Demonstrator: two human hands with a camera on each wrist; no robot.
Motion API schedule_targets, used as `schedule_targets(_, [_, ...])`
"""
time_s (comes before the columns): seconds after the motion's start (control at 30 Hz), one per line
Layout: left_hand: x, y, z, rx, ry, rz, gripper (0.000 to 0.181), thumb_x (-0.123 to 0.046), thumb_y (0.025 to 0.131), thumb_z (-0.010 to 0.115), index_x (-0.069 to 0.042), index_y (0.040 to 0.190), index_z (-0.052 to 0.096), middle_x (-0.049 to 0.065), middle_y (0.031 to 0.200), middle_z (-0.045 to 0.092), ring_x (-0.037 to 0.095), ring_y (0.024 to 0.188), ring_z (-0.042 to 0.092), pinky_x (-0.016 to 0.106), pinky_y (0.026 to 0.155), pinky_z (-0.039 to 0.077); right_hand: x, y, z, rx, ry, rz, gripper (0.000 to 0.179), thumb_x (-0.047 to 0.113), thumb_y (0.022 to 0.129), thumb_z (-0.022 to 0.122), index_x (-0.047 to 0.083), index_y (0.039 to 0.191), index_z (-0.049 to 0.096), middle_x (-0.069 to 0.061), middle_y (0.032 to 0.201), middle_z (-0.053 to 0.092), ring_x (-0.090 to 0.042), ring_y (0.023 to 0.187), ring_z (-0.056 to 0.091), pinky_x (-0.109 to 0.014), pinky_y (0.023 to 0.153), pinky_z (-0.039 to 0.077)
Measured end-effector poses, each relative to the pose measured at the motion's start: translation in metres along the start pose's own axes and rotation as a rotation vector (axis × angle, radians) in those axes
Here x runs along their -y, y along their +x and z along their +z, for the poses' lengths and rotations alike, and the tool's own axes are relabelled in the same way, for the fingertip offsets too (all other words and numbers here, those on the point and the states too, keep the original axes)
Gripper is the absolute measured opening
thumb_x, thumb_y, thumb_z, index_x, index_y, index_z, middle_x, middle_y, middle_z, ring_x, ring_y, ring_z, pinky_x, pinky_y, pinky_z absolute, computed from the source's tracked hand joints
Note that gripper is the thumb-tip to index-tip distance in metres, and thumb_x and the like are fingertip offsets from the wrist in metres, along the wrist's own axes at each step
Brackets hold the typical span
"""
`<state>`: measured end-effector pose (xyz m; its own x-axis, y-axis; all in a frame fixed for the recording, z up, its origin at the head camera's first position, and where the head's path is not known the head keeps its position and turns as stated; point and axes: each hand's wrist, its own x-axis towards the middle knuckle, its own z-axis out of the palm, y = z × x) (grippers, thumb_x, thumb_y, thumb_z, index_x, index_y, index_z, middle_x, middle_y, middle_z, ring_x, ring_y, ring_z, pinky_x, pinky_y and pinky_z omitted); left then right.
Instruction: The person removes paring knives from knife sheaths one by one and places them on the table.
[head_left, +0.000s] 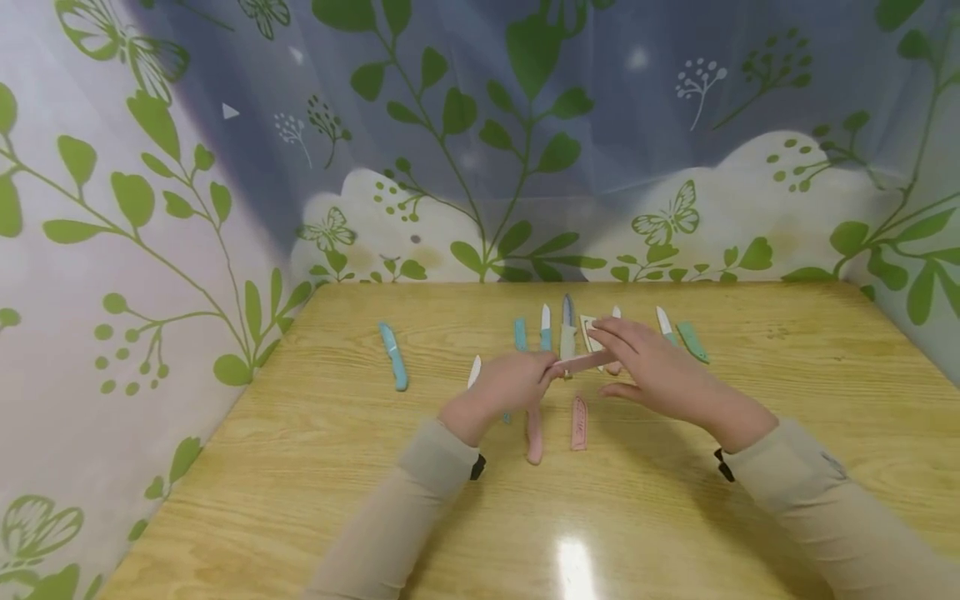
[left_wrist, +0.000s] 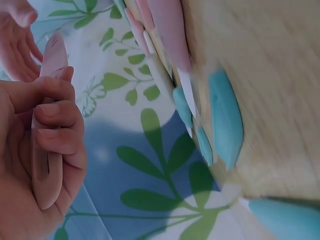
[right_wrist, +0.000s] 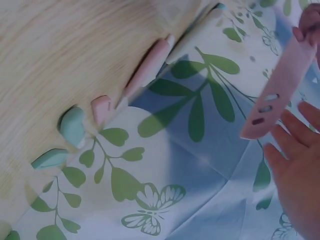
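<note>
My left hand [head_left: 504, 385] grips a pink knife by its handle [left_wrist: 47, 182], fingers curled round it. A pink sheath [right_wrist: 277, 92] with several slots covers the blade and points to the right, above the table. My right hand [head_left: 663, 371] is beside the sheath's tip, its fingers extended and spread. Below the left hand lies a pink-handled knife [head_left: 534, 440], partly hidden by that hand. A loose pink sheath [head_left: 579, 423] lies to its right. A white blade [head_left: 474, 369] shows behind the left wrist, and another white blade [head_left: 617, 312] stands out past the right fingers.
Along the back of the wooden table [head_left: 300, 467] lie a blue sheath [head_left: 521, 333], a blue-handled knife [head_left: 546, 321], a cream-handled knife [head_left: 567, 333], a cream sheath [head_left: 589, 330], a green-handled knife [head_left: 664, 323] and a green sheath [head_left: 692, 342]. A blue knife [head_left: 393, 357] lies at left. Patterned curtains [head_left: 465, 150] surround the table.
</note>
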<state>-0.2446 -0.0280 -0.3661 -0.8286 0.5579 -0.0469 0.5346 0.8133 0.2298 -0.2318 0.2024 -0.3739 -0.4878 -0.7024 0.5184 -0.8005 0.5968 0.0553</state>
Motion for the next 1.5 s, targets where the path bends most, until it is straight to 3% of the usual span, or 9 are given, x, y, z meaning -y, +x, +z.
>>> schedule_targets(0.17, [-0.007,-0.002,0.006,0.016,0.041,0.021,0.032,-0.038,0.105,0.039,-0.018,0.112,0.063,-0.007,0.082,0.059,0.009,0.069,0.054,0.026,0.059,0.045,0.005,-0.001,-0.004,0.137,0.011,0.092,0.067,0.028,0.082,0.078,-0.006,0.132,0.050,-0.023,0.132,0.054,-0.039,0.117,0.056,-0.052,0.099,0.045])
schedule_targets(0.3, [-0.011,-0.006,0.008,-0.002,0.043,0.090,0.033,-0.039,0.104,0.039,-0.019,0.112,0.064,-0.008,0.087,0.062,0.007,0.075,0.057,0.024,0.065,0.048,0.009,-0.003,-0.006,0.237,0.043,0.157,0.058,0.029,0.088,0.071,-0.004,0.132,0.052,-0.021,0.129,0.058,-0.037,0.116,0.059,-0.051,0.097,0.047])
schedule_targets(0.6, [-0.014,-0.010,0.013,-0.026,0.056,0.140,0.035,-0.041,0.103,0.042,-0.018,0.117,0.064,-0.005,0.109,0.066,0.011,0.100,0.063,0.026,0.082,0.052,0.011,-0.006,-0.006,0.414,0.212,0.254,0.045,0.030,0.095,0.061,0.000,0.128,0.057,-0.015,0.121,0.065,-0.029,0.108,0.065,-0.045,0.089,0.052])
schedule_targets(0.83, [-0.013,-0.012,0.016,-0.040,0.041,0.188,0.037,-0.041,0.103,0.042,-0.015,0.119,0.063,-0.004,0.110,0.065,0.012,0.103,0.062,0.026,0.090,0.050,0.012,-0.009,0.000,0.455,0.358,0.324,0.031,0.032,0.101,0.050,0.010,0.122,0.060,0.001,0.106,0.066,-0.009,0.090,0.062,-0.033,0.078,0.052])
schedule_targets(0.97, [-0.014,-0.012,0.016,-0.042,0.022,0.185,0.039,-0.043,0.103,0.040,-0.016,0.118,0.062,-0.005,0.112,0.065,0.012,0.105,0.061,0.026,0.090,0.050,0.012,-0.009,0.000,0.449,0.421,0.350,0.033,0.036,0.104,0.043,0.012,0.121,0.059,0.004,0.106,0.066,-0.006,0.091,0.061,-0.032,0.079,0.051])
schedule_targets(1.23, [-0.017,-0.014,0.014,-0.015,0.024,0.164,0.040,-0.044,0.103,0.037,-0.016,0.119,0.061,-0.005,0.111,0.064,0.010,0.096,0.064,0.025,0.080,0.053,0.012,-0.009,0.000,0.442,0.395,0.344,0.032,0.036,0.105,0.041,0.013,0.118,0.059,0.006,0.102,0.064,-0.003,0.084,0.057,-0.030,0.075,0.050])
schedule_targets(1.5, [-0.016,-0.014,0.014,-0.009,0.028,0.177,0.040,-0.043,0.104,0.035,-0.016,0.120,0.059,-0.005,0.108,0.064,0.009,0.092,0.063,0.025,0.079,0.052,0.011,-0.009,-0.003,0.429,0.387,0.343,0.032,0.037,0.104,0.043,0.013,0.118,0.061,0.005,0.104,0.066,-0.003,0.085,0.060,-0.030,0.075,0.051])
